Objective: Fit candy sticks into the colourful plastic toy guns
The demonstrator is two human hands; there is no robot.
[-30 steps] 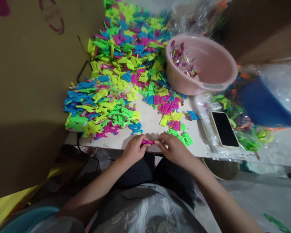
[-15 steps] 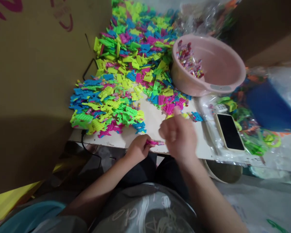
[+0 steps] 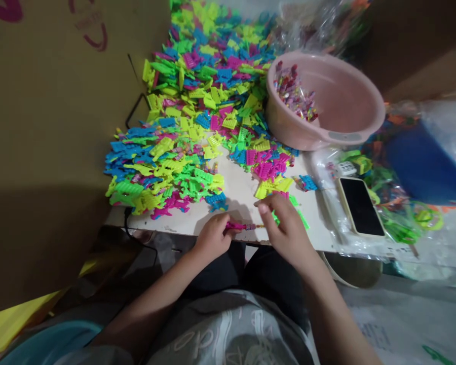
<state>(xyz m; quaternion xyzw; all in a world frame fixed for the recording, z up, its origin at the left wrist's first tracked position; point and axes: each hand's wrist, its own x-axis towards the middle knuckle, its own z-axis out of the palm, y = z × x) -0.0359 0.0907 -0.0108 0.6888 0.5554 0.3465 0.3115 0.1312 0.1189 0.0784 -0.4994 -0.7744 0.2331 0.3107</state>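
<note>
My left hand (image 3: 214,236) is closed on a pink plastic toy piece (image 3: 233,226) at the table's front edge. A slim, patterned tube with a yellowish tip (image 3: 250,226) sticks out of that piece to the right. My right hand (image 3: 287,225) is just right of the tip, apart from it, with thumb and forefinger a little apart and nothing visible between them. Its other fingers are partly hidden. Green plastic pieces (image 3: 303,218) lie partly under the right hand, with yellow pieces (image 3: 273,186) just behind them.
A big heap of bright plastic pieces (image 3: 213,76) covers the back of the white table (image 3: 237,185). Another pile (image 3: 163,172) lies at left. A pink basin (image 3: 349,101) holds small patterned tubes. At right lie a phone (image 3: 361,207) and plastic bags. A cardboard box (image 3: 61,152) walls the left.
My right hand has come down and nearer to me, uncovering yellow and green pieces. My left hand still grips the pink piece in about the same place.
</note>
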